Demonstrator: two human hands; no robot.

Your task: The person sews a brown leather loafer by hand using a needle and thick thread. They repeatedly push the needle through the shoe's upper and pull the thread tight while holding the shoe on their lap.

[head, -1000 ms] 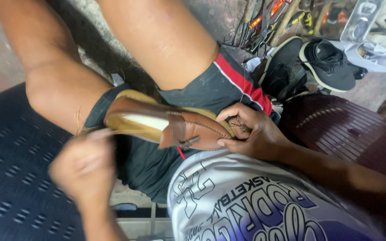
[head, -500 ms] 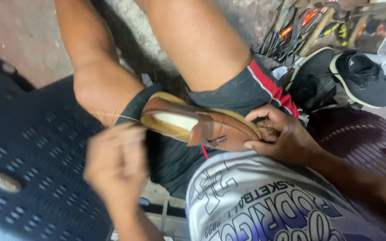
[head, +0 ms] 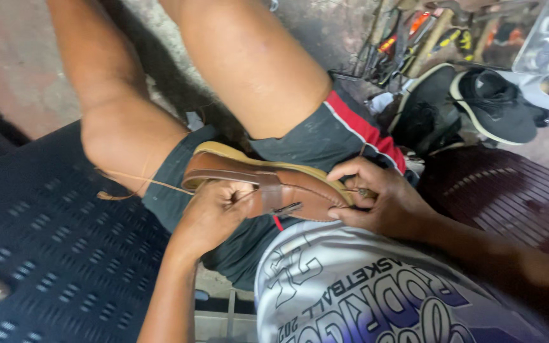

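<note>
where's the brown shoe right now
In the head view, the brown shoe lies mid-frame across the person's lap, on the dark shorts, between the left hand and the right hand.

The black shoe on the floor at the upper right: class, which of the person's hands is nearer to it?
Right. The right hand grips the toe end of the brown sandal, nearer the black shoe. The left hand holds the sandal's middle, farther away.

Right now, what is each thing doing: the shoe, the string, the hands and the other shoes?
Brown leather shoe: lying on its side across the lap.
Tan thread: running from the shoe, pulled tight.
Left hand: closed grip at the shoe.
Right hand: gripping the shoe's toe end.
Black shoes: lying loose on the ground.
</note>
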